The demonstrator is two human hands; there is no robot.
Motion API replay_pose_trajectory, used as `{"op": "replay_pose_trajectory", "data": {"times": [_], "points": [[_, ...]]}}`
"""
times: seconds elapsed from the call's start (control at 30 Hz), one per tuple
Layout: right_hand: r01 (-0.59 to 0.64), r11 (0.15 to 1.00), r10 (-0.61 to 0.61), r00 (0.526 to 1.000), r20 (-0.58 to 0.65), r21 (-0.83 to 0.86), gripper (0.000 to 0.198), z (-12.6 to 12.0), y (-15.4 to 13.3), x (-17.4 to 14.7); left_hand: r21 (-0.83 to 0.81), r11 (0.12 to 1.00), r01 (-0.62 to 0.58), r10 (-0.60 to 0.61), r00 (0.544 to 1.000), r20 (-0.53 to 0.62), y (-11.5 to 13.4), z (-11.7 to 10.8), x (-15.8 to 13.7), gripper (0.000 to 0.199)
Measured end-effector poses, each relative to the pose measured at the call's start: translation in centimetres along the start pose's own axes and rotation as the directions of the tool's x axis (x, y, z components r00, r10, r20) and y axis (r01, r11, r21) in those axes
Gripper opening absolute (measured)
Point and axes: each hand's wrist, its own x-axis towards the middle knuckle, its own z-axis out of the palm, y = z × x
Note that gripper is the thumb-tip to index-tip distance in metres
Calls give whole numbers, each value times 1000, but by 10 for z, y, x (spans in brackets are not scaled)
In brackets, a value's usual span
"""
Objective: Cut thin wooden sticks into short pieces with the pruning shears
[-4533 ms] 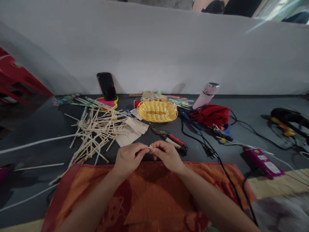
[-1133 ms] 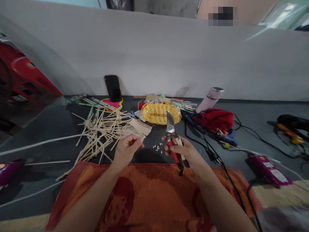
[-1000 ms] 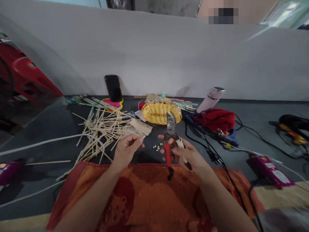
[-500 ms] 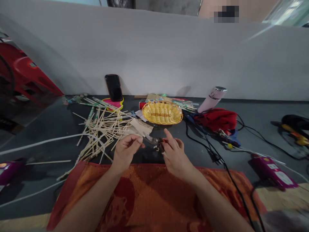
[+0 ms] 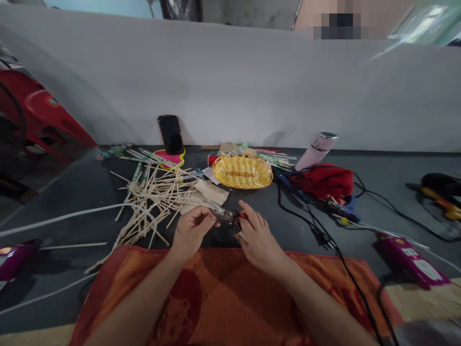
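Shears (image 5: pixel 229 216) swing from twelve to nine o'clock! Yellow basket (image 5: pixel 243 167) at twelve, woven floor showing; right hand (image 5: pixel 258 235) clasps the shears, blades beside left hand's (image 5: pixel 193 229) pressed-together fingers.

The right grip (image 5: pixel 261 238) mostly hides the shears' handles (image 5: pixel 243 215); anything in the left grip (image 5: pixel 192 230) is too small to tell. The left edge crops a purple box (image 5: pixel 17 259).
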Motion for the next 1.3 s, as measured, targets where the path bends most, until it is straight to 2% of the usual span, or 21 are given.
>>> {"op": "replay_pose_trajectory", "data": {"times": [0.43,0.6,0.67,0.73,0.83,0.93,1.13,1.3], "points": [[18,1000,-17,999,33,-10,33,-7,0,3,-1,999,42,-42,998,40,-2,0,0,19],[1,998,-2,1000,13,65,33,-4,6,2,-2,999,42,-42,998,36,-3,0,0,18],[-14,991,16,1000,-20,131,41,-2,9,2,0,999,38,-38,999,38,-3,1,-1,18],[-33,985,39,999,-29,171,57,-1,12,2,5,999,38,-38,998,47,-3,1,-2,20],[-59,987,49,997,65,151,78,-3,12,2,-5,999,42,-41,996,77,-4,2,-4,22],[-71,990,53,988,144,123,79,-5,11,3,-14,999,40,-38,994,104,-4,4,-6,22],[-57,988,36,989,145,145,80,-5,11,4,-13,1000,23,-22,993,118,-2,4,-6,23],[-83,992,70,988,141,95,80,-8,10,3,-48,998,40,-33,991,128,-2,3,-6,23]]}}
